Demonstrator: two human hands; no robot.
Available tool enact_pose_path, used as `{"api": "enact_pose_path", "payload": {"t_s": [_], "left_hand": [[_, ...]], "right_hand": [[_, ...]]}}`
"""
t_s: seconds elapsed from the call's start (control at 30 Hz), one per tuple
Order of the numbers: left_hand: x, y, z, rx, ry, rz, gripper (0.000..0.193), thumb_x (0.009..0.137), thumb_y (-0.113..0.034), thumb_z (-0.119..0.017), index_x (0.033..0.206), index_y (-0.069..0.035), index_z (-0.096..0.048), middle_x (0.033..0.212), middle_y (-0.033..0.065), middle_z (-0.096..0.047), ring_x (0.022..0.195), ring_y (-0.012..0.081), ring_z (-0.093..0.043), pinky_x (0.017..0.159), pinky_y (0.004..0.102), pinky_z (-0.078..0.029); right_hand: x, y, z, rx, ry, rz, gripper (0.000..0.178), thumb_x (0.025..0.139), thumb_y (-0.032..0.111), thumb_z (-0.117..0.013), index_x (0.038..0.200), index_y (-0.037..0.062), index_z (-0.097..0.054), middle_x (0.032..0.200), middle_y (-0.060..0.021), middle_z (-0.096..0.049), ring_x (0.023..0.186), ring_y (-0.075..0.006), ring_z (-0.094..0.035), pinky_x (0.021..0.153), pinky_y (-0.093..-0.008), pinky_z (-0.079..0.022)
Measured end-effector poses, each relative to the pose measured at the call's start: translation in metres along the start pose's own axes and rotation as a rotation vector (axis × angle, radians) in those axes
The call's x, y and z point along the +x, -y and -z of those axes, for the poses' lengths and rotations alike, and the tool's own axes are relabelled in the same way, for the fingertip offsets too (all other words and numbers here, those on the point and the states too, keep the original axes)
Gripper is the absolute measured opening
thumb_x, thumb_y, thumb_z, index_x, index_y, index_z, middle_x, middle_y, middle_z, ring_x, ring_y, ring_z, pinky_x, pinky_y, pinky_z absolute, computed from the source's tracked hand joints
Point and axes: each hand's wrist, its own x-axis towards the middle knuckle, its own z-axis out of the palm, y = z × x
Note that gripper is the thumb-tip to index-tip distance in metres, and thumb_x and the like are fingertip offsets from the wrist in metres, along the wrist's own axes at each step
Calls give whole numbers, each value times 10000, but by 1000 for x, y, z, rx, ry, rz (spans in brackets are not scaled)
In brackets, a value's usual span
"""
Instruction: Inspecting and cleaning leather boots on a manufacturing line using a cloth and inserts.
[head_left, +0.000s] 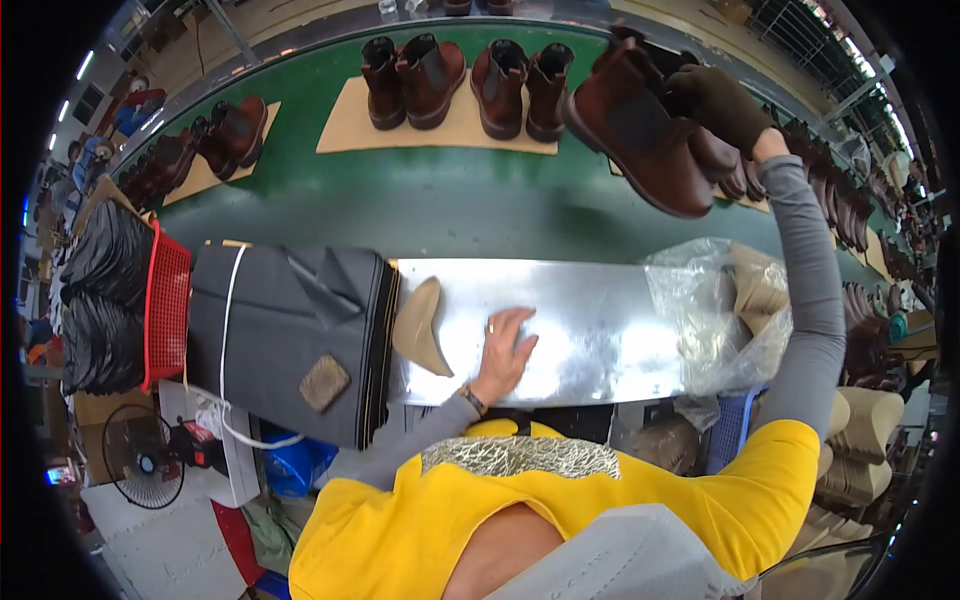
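One gloved right hand [722,105] lifts a brown boot [640,135]; left hand [505,350] rests flat.

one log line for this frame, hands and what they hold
right hand: gloved, lifts brown boot over green belt | left hand: flat on metal table, empty | tan insole beside it

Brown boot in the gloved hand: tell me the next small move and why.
Probably bring the brown boot down onto the bare metal worktop. The gloved right hand holds it raised above the green conveyor, while the left hand rests flat on the worktop beside a tan insert, with more inserts in the clear bag.
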Motion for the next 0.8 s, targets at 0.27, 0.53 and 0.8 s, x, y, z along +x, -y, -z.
{"api": "enact_pose_path", "payload": {"t_s": [0.27,0.53,0.8], "left_hand": [[78,-59,57,-543,-151,37,397,960,-263,-463,1236,13,-535,1069,117,-578,822,169,-566,728,278,-465],[82,-82,40,-61,-14,-209,279,851,-250,-658,1012,-23,-645,893,128,-589,777,278,-608,698,351,-484],[124,-66,38,-44,235,-3,337,850,-302,-627,836,27,-699,622,144,-615,563,244,-583,586,357,-464]], "right_hand": [[-105,133,-50,-398,314,576,99,790,154,-568,876,123,-607,939,-41,-591,857,-226,-624,683,-370,-509],[-192,144,-94,-9,-219,294,345,802,146,-617,1142,116,-575,1133,-103,-582,937,-263,-615,818,-353,-500],[-210,115,-123,669,-207,-327,176,821,177,-642,910,37,-703,838,-95,-657,771,-192,-634,704,-283,-484]]}}
